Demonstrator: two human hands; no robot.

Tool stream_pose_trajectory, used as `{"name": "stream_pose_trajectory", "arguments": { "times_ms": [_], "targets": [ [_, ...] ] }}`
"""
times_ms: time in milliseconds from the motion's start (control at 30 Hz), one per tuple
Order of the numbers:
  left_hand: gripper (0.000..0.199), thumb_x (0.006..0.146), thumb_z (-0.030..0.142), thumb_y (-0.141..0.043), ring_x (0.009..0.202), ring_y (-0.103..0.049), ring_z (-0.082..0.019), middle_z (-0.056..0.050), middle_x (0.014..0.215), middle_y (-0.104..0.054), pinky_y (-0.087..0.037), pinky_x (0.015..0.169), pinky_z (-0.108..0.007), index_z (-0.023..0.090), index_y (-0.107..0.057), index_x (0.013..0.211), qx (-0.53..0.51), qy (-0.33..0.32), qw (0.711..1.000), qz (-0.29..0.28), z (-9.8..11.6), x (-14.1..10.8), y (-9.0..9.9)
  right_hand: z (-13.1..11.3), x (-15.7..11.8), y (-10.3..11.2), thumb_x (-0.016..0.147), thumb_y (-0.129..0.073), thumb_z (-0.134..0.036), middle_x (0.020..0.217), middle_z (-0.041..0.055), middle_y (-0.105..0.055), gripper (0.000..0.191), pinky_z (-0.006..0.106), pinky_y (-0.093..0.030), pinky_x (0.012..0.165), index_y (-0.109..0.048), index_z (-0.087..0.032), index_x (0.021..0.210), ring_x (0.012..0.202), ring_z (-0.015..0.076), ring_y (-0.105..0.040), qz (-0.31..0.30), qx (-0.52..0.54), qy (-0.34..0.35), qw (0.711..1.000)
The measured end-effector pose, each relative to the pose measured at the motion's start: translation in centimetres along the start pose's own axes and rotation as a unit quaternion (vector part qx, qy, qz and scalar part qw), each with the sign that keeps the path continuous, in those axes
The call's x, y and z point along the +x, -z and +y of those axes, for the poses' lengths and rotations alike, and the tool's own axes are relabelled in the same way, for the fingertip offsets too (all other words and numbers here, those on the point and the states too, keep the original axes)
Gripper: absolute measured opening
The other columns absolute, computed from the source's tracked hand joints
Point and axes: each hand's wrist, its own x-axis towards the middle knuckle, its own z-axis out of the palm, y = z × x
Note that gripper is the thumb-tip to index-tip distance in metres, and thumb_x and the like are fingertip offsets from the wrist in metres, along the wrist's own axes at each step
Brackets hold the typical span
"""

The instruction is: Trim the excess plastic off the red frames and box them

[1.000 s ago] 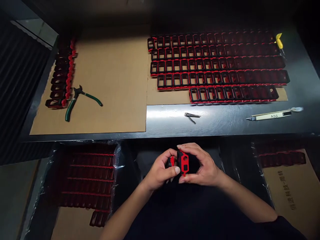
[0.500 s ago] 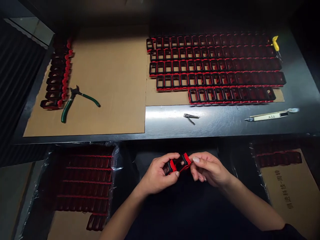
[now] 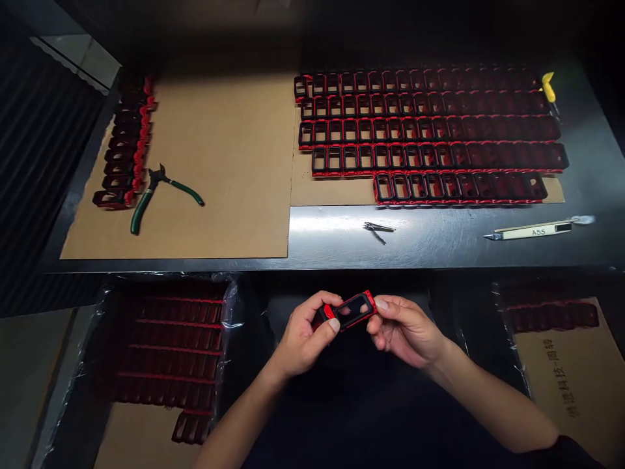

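Observation:
A small rectangular plastic frame, black with red edges and an oblong opening, is held in front of my body below the bench edge. Its left end is by the thumb and fingers of my left hand, which is closed. A second red-and-black piece shows under that thumb, mostly hidden by the hand; whether it is separate I cannot tell for certain. My right hand pinches the frame's red right end between thumb and forefinger, its other fingers curled below.
Rows of similar frames stand on cardboard at right, more at far left. Green-handled cutters lie on the cardboard. Metal tweezers-like tool, knife marked A55 and yellow-handled tool rest nearby. Lined boxes flank me.
The frame has turned so its opening faces up toward me. My right thumb and forefinger have closed on its right end. The whole view has shifted slightly.

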Motion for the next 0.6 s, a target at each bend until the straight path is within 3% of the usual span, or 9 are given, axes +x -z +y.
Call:
{"name": "stream_pose_trajectory", "arguments": {
  "times_ms": [167,333,600],
  "targets": [
    [0.032,0.085,0.047,-0.065,0.072,-0.058,-0.016,-0.003,0.083,-0.067,-0.045,0.068,-0.027,0.018,-0.064,0.099,0.007,0.014,1.0,0.009,0.7,0.3,-0.5,0.1,0.2,-0.2,0.07,-0.09,-0.038,0.066,0.0032,-0.076,0.034,0.013,-0.052,0.043,-0.073,-0.012,0.082,0.05,0.0119,-0.071,0.014,0.035,-0.008,0.999],
    [0.029,0.082,0.047,-0.067,0.061,-0.045,-0.012,0.001,0.069,-0.056,-0.037,0.06,-0.024,0.018,-0.064,0.089,0.036,0.056,0.997,0.042,0.6,0.6,-0.8,0.0,0.1,-0.4,0.066,-0.093,-0.039,0.062,0.0015,-0.075,0.037,0.012,-0.051,0.041,-0.073,-0.012,0.081,0.046,0.0106,-0.069,0.035,0.04,-0.008,0.999],
    [0.036,0.08,0.052,-0.068,0.061,-0.042,-0.011,0.002,0.07,-0.053,-0.035,0.059,-0.024,0.018,-0.059,0.085,0.01,0.084,0.996,-0.03,0.2,0.6,-1.2,0.5,0.4,-0.5,0.068,-0.089,-0.049,0.048,-0.0031,-0.066,0.044,0.012,-0.043,0.033,-0.062,-0.014,0.071,0.033,0.008,-0.059,0.07,0.015,0.008,0.997]
  ]
}}
